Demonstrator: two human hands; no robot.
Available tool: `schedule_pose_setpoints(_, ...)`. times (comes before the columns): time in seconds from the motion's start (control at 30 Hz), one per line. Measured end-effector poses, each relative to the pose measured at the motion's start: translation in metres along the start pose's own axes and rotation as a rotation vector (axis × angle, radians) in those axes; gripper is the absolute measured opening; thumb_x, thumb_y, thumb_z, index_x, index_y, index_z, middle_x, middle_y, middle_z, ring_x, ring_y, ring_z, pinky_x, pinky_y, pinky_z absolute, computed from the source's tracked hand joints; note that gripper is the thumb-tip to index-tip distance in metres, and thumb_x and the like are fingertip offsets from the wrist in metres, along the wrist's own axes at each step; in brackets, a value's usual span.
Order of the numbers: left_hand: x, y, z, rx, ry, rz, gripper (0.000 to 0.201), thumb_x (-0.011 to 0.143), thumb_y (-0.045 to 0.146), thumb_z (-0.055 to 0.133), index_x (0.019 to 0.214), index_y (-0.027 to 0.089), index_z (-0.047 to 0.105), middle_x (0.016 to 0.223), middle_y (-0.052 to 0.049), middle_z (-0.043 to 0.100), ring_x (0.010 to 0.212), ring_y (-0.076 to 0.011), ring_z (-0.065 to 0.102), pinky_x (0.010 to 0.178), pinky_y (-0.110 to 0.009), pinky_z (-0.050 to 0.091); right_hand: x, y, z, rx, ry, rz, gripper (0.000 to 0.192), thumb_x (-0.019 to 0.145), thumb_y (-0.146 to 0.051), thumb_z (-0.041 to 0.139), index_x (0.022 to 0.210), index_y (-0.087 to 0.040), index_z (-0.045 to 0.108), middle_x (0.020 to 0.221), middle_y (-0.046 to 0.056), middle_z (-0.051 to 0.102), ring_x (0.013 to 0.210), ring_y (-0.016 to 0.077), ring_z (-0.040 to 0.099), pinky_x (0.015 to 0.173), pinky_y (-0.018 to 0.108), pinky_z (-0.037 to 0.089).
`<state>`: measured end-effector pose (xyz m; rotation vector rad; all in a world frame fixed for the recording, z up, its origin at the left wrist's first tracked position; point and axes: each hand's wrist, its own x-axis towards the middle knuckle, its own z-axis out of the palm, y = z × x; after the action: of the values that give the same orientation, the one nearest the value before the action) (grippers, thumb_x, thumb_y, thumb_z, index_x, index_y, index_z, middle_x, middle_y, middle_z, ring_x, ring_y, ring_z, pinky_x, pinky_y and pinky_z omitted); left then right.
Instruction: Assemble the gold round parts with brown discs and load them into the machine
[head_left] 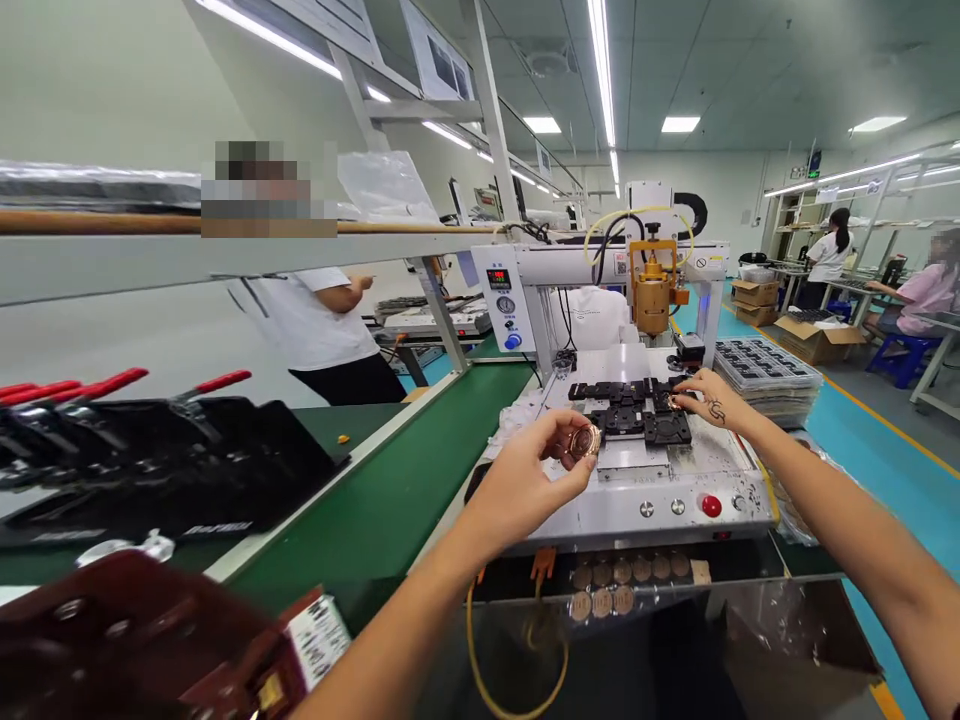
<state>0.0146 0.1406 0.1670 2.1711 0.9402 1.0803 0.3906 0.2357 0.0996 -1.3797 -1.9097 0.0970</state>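
**benchrat:** Biggest thing in the shot is the white dispensing machine (660, 480), straight ahead of both hands, with a brass-coloured head (652, 295) hanging from its gantry above them. On its deck sits a black fixture (626, 410) with square pockets. To the left runs a green conveyor belt (390, 500), well off from the left hand (525, 480).

**coilguy:** And what's actually being held?

**benchrat:** The left hand pinches a copper coil (583, 441) between thumb and fingertips, raised just in front of the fixture's near edge. It's a flat round ring, shiny coppery orange, wound in tight concentric turns with an open middle. Held tilted, face roughly toward the camera.

**coilguy:** Other hand?

**benchrat:** The right hand (709, 397) is further out than the left one, fingers curled down onto the right end of the fixture, fingertips touching one of the pockets. There's a small glint of copper under them, but I can't tell if it's pinching anything or just pressing.

**coilguy:** Spare coils anywhere?

**benchrat:** Yep, below the pinched coil, nearer the body, a tray of coils (622, 585) sits under the machine's front panel, same round copper discs in two rows. Just above those, a red button (711, 505) on the panel, below the right wrist.
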Motion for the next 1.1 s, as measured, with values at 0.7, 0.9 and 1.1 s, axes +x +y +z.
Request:
schedule_pose_setpoints(0.7,-0.141,-0.129,0.116,-0.129,-0.415,-0.057,0.037,0.075,0.015,0.079,0.111,0.023,0.071,0.147,-0.011,0.068,0.148,-0.0316,0.053,0.128,-0.048,0.035,-0.232,-0.121,0.15,0.074,-0.112,-0.104,0.018,0.107,-0.023,0.058,0.116,-0.026,0.072,0.105,0.008,0.071,0.099,0.0266,0.069,0.087,0.039,0.057)
schedule_pose_setpoints(0.9,-0.132,-0.139,0.114,-0.129,-0.479,-0.104,0.029,0.079,0.018,0.078,0.107,0.023,0.073,0.15,-0.01,0.067,0.146,-0.0295,0.056,0.122,-0.042,0.041,-0.232,-0.096,0.172,0.052,-0.168,-0.124,0.023,0.108,-0.031,0.058,0.117,-0.023,0.077,0.105,0.013,0.073,0.097,0.0297,0.064,0.086,0.045,0.054)
schedule_pose_setpoints(1.1,-0.127,-0.141,0.113,-0.125,-0.536,-0.132,0.032,0.076,0.017,0.081,0.106,0.023,0.071,0.154,-0.012,0.064,0.152,-0.0308,0.049,0.126,-0.044,0.036,-0.262,-0.089,0.189,0.146,-0.184,-0.158,0.036,0.111,-0.029,0.045,0.109,-0.023,0.08,0.097,0.015,0.077,0.08,0.0265,0.065,0.074,0.044,0.053)
